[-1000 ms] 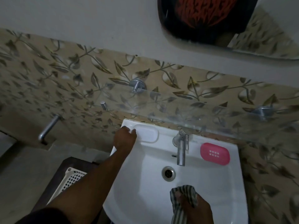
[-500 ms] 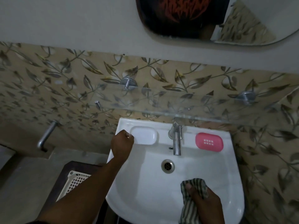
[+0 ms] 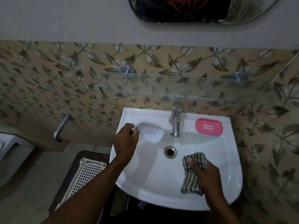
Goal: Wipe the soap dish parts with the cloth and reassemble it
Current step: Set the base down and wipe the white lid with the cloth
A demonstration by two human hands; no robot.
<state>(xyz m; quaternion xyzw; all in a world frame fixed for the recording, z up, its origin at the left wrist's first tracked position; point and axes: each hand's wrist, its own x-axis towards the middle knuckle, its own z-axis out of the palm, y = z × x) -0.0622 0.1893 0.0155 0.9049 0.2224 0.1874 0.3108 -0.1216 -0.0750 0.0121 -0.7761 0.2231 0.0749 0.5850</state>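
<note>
- While I watch through the head camera, the biggest thing I see is the leaf-patterned tiled wall (image 3: 48,78), which fills the background behind everything else.
- Below it hangs the white sink (image 3: 231,159); both of my person's forearms reach over its front rim.
- A mirror (image 3: 252,10) sits at the top edge, cut off by the frame.
- A glass shelf (image 3: 161,89) juts from the wall on two metal mounts, just above the back of the sink and over the head of the tap.
- Left of the sink, a white lattice basket (image 3: 85,175) lies on a dark stand (image 3: 71,172); the left forearm crosses in front of its near end.
- The left hand (image 3: 125,141) is at the sink's back left ledge, with its fingers curled round the left end of the white soap dish part (image 3: 152,132). I cannot tell whether that part is lifted or resting on the ledge.
- The right hand (image 3: 205,173) is low over the front right of the bowl, closed around the striped cloth (image 3: 191,180), which hangs bunched below the thumb.
- The pink soap dish part (image 3: 208,127), with a block of small holes in its middle, lies flat on the back right ledge, well apart from the white one.
- The metal tap (image 3: 176,125) stands between the two parts.
- A metal wall spout (image 3: 60,128) sticks out left of the sink.
- The drain (image 3: 170,152) sits in the bowl just in front of the tap.
</note>
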